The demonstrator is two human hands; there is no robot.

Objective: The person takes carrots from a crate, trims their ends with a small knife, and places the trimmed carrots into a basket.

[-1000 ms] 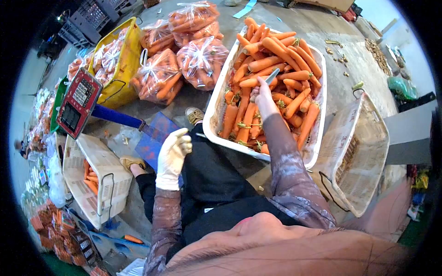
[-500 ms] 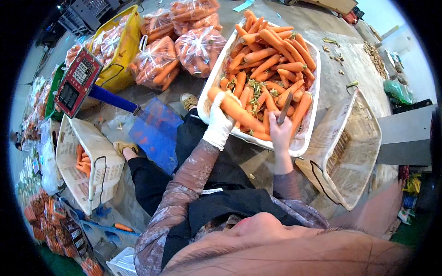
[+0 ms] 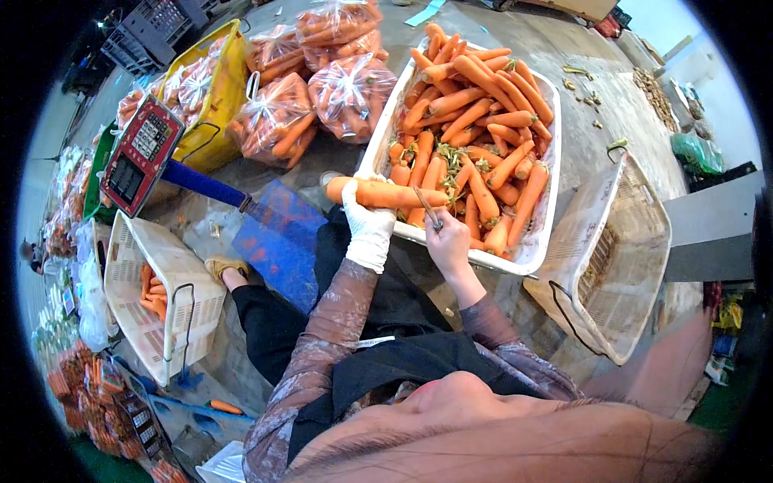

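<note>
My left hand [image 3: 368,231], in a white glove, is closed round a large carrot [image 3: 378,193] that lies roughly level above the near left rim of a white crate [image 3: 527,259]. Bare and closed, my right hand [image 3: 448,238] grips a knife [image 3: 427,210], whose blade is up against the carrot's right end. Heaped in the crate are loose carrots [image 3: 483,76], some with green stem ends.
Bagged carrots [image 3: 352,95] stand behind on the left, beside a yellow crate [image 3: 211,109]. A scale with a blue platform [image 3: 282,241] and red display [image 3: 141,157] is at left. White baskets stand at left [image 3: 189,322] and right [image 3: 616,258].
My left hand came from beside the scale to the crate and took hold of a carrot, now turned more level. My right hand drew back from the heap and brought the knife to the carrot's end.
</note>
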